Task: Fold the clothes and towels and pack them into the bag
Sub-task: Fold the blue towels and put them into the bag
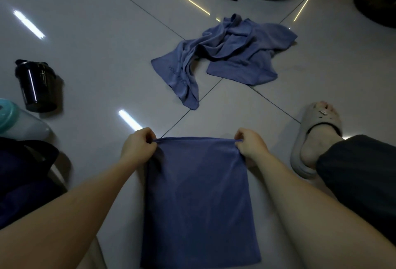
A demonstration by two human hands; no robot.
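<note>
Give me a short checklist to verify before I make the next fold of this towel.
1. Left hand pinches one top corner of the towel: ok.
2. Right hand pinches the other top corner: ok.
3. Top edge runs straight between the hands: ok.
4. Lower end of the towel hangs even: cannot tell, it leaves the picture.
5. Second cloth is folded: not ok, it lies crumpled.
6. Bag is open for packing: cannot tell.
</note>
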